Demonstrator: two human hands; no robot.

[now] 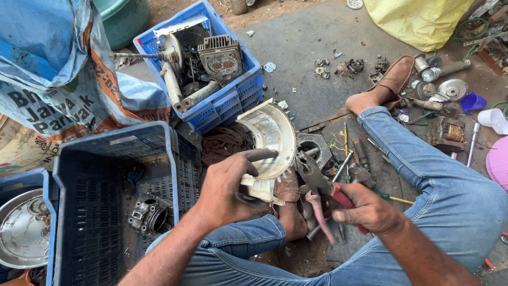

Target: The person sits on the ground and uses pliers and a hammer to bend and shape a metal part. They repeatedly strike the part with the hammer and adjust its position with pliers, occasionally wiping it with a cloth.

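The left hand [225, 193] was clenched on a white fan cover [270, 145], a round, dished plastic part, thumb across its inner face and fingers wrapped behind its lower edge. The cover stood tilted on edge just above the person's lap, its open side facing left toward the hand and its rim curving up and away toward the blue crate [203, 63] of engine parts. The right hand [365, 209] gripped red-handled pliers [323, 188] around both handles. The pliers' long axis ran from lower right to upper left, nose pointing at the cover's lower right edge and seemingly touching it; whether the nose had bitten onto anything could not be told. So the cover lay up and left of the right hand, directly against the left hand, which was the nearer of the two.

A second, mostly empty crate [106, 206] sat to the left, holding a small metal cylinder [151, 214]. A brown rag [225, 143] lay on the floor behind the cover, and loose screwdrivers [346, 143] and scrap were scattered beside the person's outstretched right leg.
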